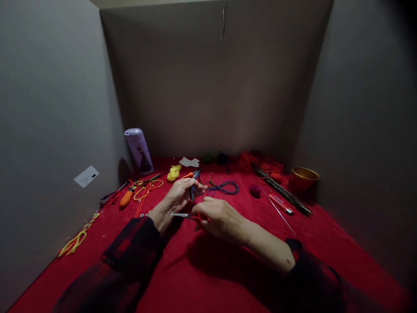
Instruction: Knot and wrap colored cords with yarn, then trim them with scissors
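Note:
My left hand (pixel 180 192) pinches some thin blue and green cord (pixel 193 191) between thumb and fingers. Lower and to the right, my right hand (pixel 221 217) is closed on the red handle of small scissors (pixel 182 215), whose silver blades point left toward my left wrist. The blades stand apart from the cord. A looped bundle of blue and dark cord (pixel 228 187) lies just beyond my hands. Orange-handled pliers or cutters (pixel 188 175) rest behind my left fingers, partly hidden by them.
Left: a purple case (pixel 139 152), yellow yarn (pixel 174 172), an orange-handled tool (pixel 126 198), yellow and orange cords (pixel 73 243). Right: a magenta ball (pixel 255 190), a metal needle (pixel 276 208), a red tube (pixel 280 204), dark sticks (pixel 286 193), red yarn (pixel 275 169), a gold-rimmed bowl (pixel 302 178). Grey walls enclose the red cloth.

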The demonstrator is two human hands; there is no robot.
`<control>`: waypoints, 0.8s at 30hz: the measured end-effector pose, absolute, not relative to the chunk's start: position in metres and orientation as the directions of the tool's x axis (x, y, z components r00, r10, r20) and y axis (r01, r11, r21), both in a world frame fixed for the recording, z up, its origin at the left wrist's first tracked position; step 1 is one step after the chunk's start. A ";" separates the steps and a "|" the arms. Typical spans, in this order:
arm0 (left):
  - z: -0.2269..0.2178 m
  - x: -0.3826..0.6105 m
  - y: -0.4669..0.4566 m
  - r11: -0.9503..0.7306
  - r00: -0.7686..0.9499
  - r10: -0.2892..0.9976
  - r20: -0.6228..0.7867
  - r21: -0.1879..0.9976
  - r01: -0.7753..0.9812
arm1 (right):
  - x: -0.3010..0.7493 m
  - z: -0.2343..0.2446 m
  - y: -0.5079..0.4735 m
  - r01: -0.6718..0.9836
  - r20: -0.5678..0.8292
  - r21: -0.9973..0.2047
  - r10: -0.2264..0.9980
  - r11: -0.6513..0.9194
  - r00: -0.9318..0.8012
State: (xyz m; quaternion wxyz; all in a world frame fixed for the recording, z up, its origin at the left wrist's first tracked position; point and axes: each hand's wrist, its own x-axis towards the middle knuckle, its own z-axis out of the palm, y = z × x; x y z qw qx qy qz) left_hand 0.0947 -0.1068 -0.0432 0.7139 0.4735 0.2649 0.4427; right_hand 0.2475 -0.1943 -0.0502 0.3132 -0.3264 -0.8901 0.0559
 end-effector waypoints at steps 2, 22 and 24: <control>-0.040 0.090 -0.106 0.188 0.470 0.882 0.025 0.897 -0.401 | 0.253 -0.053 -0.199 0.579 0.468 -0.244 0.617 0.778 -0.632; -0.035 0.085 -0.095 0.151 0.330 0.944 0.010 0.877 -0.457 | 0.259 -0.060 -0.184 0.877 0.397 -0.308 0.887 0.369 -0.234; -0.032 0.086 -0.098 0.153 0.315 0.949 0.007 0.865 -0.478 | 0.254 -0.061 -0.183 0.892 0.396 -0.294 0.893 0.343 -0.213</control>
